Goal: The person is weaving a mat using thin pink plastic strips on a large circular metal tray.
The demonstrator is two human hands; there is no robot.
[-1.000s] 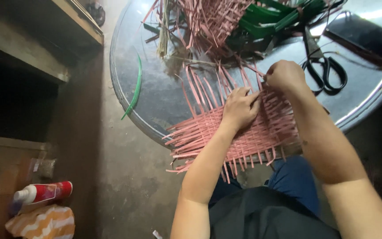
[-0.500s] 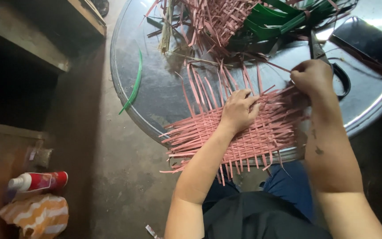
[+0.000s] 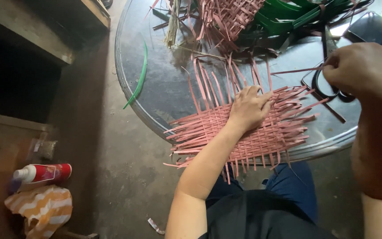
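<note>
A flat woven mat of pink strips [image 3: 226, 128] lies at the near edge of a round metal table [image 3: 164, 93], its loose ends sticking out on every side. My left hand [image 3: 248, 108] presses palm down on the middle of the mat. My right hand [image 3: 361, 68] is raised to the right, fingers pinched on a single pink strip [image 3: 295, 71] that runs back toward the weave. Black-handled scissors [image 3: 326, 86] lie under that hand.
A heap of pink strips [image 3: 231, 17] and green strips [image 3: 288, 20] sits at the table's far side, one green strip [image 3: 140, 77] at the left rim. A dark phone [image 3: 370, 28] lies far right. A red-and-white bottle [image 3: 43, 173] and striped cloth [image 3: 40, 210] are on the floor left.
My right hand has moved right and up, away from the mat, drawing a pink strip out with it. My left hand has stayed pressed on the weave.
</note>
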